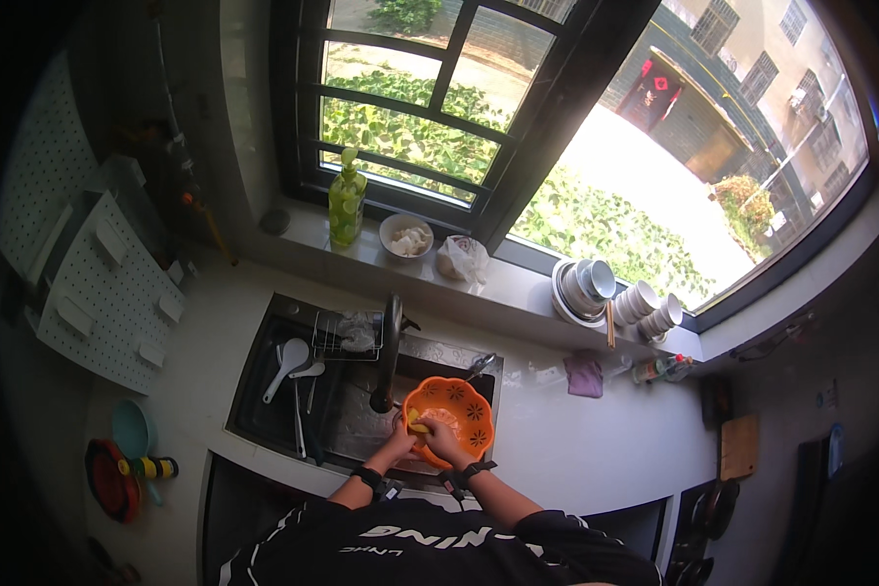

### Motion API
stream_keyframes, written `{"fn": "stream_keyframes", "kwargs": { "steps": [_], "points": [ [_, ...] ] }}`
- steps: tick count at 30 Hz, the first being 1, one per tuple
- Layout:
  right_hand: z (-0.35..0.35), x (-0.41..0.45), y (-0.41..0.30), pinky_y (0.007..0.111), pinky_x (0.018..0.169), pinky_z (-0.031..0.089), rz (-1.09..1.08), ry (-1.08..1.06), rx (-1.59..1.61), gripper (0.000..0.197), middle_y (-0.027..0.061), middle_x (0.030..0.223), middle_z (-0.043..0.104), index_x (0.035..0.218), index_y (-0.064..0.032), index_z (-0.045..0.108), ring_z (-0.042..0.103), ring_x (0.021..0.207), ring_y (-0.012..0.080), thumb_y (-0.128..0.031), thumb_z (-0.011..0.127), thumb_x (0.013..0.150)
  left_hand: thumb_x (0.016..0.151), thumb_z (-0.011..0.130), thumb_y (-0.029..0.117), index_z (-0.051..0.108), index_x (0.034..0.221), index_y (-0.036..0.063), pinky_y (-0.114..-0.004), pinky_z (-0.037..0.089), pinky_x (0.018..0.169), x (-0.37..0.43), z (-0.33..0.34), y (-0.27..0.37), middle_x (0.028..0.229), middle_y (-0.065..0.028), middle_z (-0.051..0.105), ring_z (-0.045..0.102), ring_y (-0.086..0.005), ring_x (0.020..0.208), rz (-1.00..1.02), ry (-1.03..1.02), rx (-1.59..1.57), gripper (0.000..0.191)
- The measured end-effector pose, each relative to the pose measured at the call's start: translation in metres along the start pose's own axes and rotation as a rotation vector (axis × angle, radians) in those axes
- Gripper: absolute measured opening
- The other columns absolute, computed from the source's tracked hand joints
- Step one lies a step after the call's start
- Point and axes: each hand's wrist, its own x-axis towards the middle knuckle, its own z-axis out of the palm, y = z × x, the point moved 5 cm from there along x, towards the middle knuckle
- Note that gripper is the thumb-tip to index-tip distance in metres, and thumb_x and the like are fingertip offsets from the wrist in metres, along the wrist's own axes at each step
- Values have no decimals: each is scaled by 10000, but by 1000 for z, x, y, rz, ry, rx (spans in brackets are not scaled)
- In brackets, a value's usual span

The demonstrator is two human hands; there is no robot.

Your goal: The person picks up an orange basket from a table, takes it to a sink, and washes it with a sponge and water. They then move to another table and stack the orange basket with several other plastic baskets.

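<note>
An orange plastic basket (476, 395) with a scalloped rim and flower-shaped cutouts is tilted over the right part of the sink (366, 428). My left hand (401, 441) grips its left rim. A yellow cloth or sponge (416, 423) lies against the inner wall at that rim, and my right hand (439, 439) is closed on it, reaching over the near edge. The dark faucet (390, 351) rises just left of the basket. The fingers under the rim are partly hidden.
White ladles (293, 359) lie in the dark left basin beside a wire rack (348, 355). On the sill stand a green pump bottle (347, 205), a bowl (406, 236), a bag (461, 260) and stacked bowls (584, 289). A purple cloth (584, 375) lies on the right counter.
</note>
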Motion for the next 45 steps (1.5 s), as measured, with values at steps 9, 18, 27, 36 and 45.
{"fn": "stream_keyframes", "kwargs": {
  "steps": [9,18,27,36,45],
  "points": [
    [-71,-5,62,328,705,511,417,53,-57,279,160,908,662,1041,-24,642,653,805,252,-163,599,803,845,454,6,127,1377,160,-482,558,748,6,-15,-6,1324,-167,350,517,-333,1127,64,15,-63,643],
    [-19,34,22,406,790,487,197,322,-113,287,229,936,640,1029,3,623,615,893,384,-160,580,796,849,464,-7,236,1377,115,-407,496,875,-12,18,14,1290,-132,421,497,-284,1151,136,-20,125,587],
    [4,-1,-12,275,727,488,126,-35,343,271,87,919,642,1061,42,600,607,806,146,-130,557,856,815,539,-13,323,1362,61,-303,393,968,22,-23,-26,1249,-103,480,488,-202,1147,264,-71,219,594],
    [-36,-9,42,329,673,555,609,269,737,299,138,984,596,1122,53,516,636,857,251,-135,537,890,813,526,-9,158,1420,182,-382,561,725,-14,15,9,1303,-89,396,531,-252,1105,116,-50,89,735],
    [-72,20,96,339,630,519,568,853,879,211,143,907,633,1020,33,555,639,766,229,-96,551,853,820,569,44,129,1390,197,-399,579,698,-3,4,-12,1294,-117,393,551,-276,1080,146,18,95,736]
  ]
}}
